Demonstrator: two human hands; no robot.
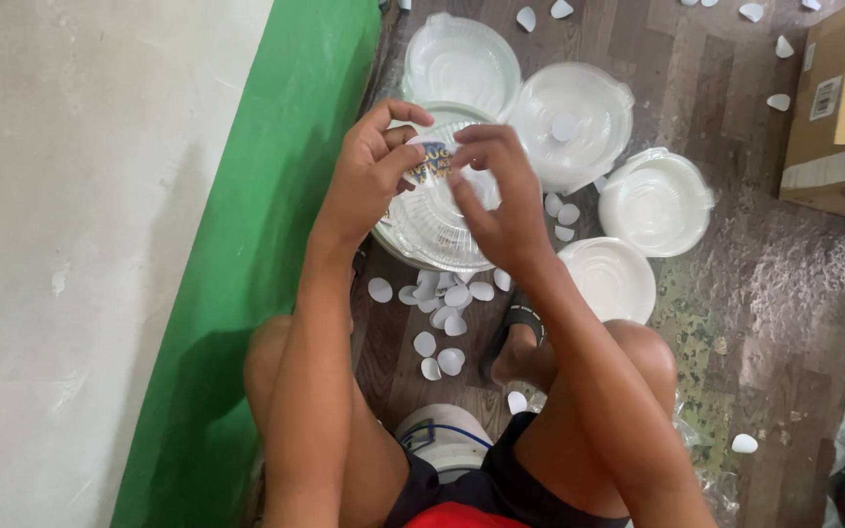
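a person sits low with bare knees spread, both hands raised over a stack of clear plastic lids [432, 230] that stands on the wood-patterned floor [794, 293], close to the green-painted wall base [276, 196] along the floor's left edge. the left hand [364, 181] has its grip closed, thumb and fingertips pinching the left edge of a round printed sticker [432, 161], blue and yellow, held just above the top lid. the right hand [501, 200] meets it from the other side, its grip also pinched shut on the sticker's right edge, the other fingers loosely curled and spread over the lid.

beyond the stack, toward the far edge of the floor, lie more containers: a clear round one [462, 61], a white bowl with a small disc inside it [571, 122], another white bowl [655, 200] to its right, and a white lid [610, 277] beside the person's right knee. small white peeled backing discs [442, 303] lie scattered on the floor just in front of the stack, and more are strewn near the far edge. a cardboard box [838, 98] sits at the far right corner. a dark sandal [518, 337] is on the foot between the knees, and a white bucket [442, 445] with a blue line stands under the person.
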